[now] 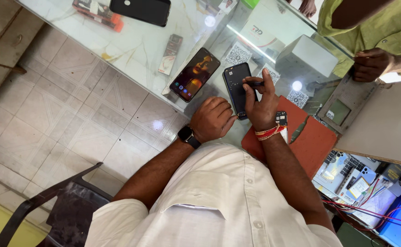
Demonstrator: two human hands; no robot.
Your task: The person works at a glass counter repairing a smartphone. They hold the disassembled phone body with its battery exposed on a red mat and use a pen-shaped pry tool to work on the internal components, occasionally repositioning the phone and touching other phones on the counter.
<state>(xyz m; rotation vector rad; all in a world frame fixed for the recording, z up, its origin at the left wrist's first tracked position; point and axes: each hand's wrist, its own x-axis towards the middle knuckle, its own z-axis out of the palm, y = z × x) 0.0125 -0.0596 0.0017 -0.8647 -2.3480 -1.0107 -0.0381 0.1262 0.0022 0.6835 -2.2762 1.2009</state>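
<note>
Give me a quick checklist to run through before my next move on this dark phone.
1. Dark phone lying flat on the glass counter: ok.
2. Right hand has a grip on the thin dark tool: ok.
3. Where the tool tip meets the phone: cannot tell.
4. Left hand steadying the phone: cannot tell; it is curled beside the lower edge.
5. Lit phone apart from the dark one: ok.
6. Other person's hand away from the phone: ok.
</note>
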